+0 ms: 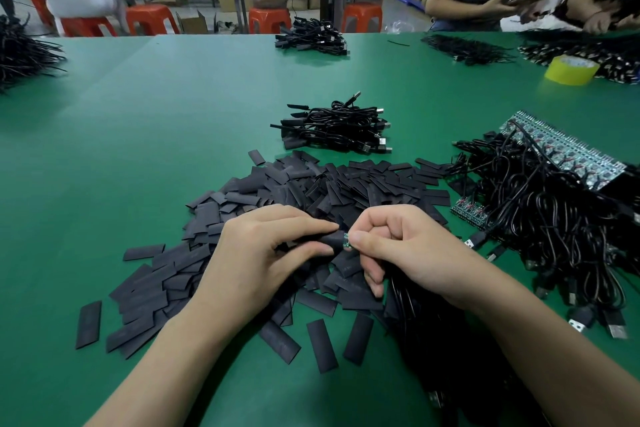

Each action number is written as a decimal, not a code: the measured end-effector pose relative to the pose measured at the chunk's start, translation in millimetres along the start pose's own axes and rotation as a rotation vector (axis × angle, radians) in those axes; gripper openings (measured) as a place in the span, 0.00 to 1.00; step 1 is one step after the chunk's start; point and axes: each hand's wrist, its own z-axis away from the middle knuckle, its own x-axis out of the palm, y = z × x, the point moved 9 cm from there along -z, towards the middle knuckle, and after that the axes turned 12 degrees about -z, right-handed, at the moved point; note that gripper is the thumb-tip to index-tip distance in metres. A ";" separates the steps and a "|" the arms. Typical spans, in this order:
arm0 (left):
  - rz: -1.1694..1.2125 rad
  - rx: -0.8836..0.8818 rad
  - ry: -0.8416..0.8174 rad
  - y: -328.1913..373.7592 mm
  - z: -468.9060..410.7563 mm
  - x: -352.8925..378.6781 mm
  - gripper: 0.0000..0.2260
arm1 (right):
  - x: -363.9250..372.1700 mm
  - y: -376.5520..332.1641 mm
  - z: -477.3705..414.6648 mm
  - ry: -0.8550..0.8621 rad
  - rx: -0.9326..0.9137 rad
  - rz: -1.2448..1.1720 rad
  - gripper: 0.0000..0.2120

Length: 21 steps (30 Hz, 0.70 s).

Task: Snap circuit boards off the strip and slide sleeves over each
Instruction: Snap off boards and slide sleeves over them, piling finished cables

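My left hand (263, 250) pinches a black sleeve (330, 240) between thumb and fingers. My right hand (398, 246) pinches a small green circuit board (346, 241) whose left part sits inside the sleeve's mouth; only a sliver of board shows. Black cable hangs down from my right hand. Both hands hover over a wide pile of flat black sleeves (311, 204). A long strip of circuit boards (568, 152) with cables attached lies at the right, and a shorter strip piece (469, 210) lies nearer me.
A bundle of finished black USB cables (339, 128) lies behind the sleeve pile. Tangled cables (554, 229) cover the right side of the green table (138, 135). A yellow tape roll (571, 70) and other cable heaps sit farther back. Other people work at the far edge.
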 end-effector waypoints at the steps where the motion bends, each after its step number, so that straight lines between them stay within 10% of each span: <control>1: 0.012 -0.003 -0.004 1.0 0.3 0.8 0.10 | 0.9 0.3 0.2 -0.008 0.004 -0.002 0.08; 21: 0.089 -0.095 0.064 -3.2 1.8 -0.9 0.08 | -8.9 -4.1 -0.9 0.071 -0.073 -0.063 0.03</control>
